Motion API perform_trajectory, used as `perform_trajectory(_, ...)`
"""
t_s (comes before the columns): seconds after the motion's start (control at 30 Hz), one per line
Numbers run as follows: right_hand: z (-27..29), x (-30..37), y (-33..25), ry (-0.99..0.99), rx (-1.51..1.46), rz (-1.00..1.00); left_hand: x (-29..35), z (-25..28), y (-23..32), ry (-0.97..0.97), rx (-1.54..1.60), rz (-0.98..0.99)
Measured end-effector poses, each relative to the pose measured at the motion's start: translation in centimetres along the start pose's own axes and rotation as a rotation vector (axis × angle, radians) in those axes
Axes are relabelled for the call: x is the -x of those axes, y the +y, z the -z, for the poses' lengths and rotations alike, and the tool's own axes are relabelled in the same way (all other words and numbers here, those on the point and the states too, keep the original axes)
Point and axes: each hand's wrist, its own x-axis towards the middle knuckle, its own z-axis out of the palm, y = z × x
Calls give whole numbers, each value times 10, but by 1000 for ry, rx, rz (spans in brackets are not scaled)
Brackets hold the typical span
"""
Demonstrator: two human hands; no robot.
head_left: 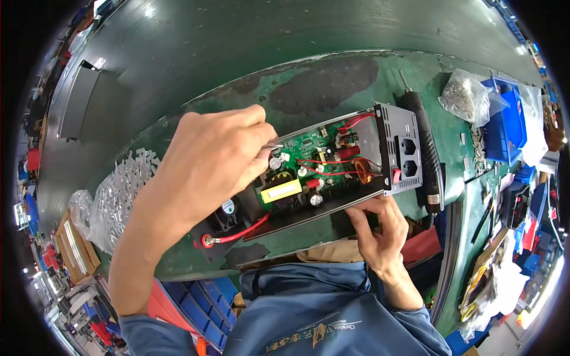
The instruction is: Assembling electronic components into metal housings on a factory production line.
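Note:
An open power inverter [320, 166] lies on the green bench in front of me, its green circuit board, red wires and yellow-wrapped transformer [281, 191] exposed. Its grey end panel [401, 148] with two sockets and a red switch faces right. From above, my left hand [211, 157] reaches over the other end, fingers pinched at the far side of the board. A small metallic bit shows at the fingertips; its kind is hidden. My right hand [383, 231] grips the near edge of the casing beside the end panel, fingers partly under it.
Just right of the inverter lies a black electric screwdriver [424, 148]. A bag of clear plastic pieces [122, 196] rests at left. At right are a bag of small parts [466, 95] and a blue bin [504, 127]. A red cable terminal [206, 241] sticks out near the fan.

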Motion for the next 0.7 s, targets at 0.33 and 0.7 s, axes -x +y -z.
perform_trajectory(0.33, -1, 2, -3, -3, -62, -26, 25, 13, 15, 220, 25, 16)
perform_trajectory(0.7, -12, 2, -39, -222, -313, -132, 88, -8, 84, 441, 1084, 495)
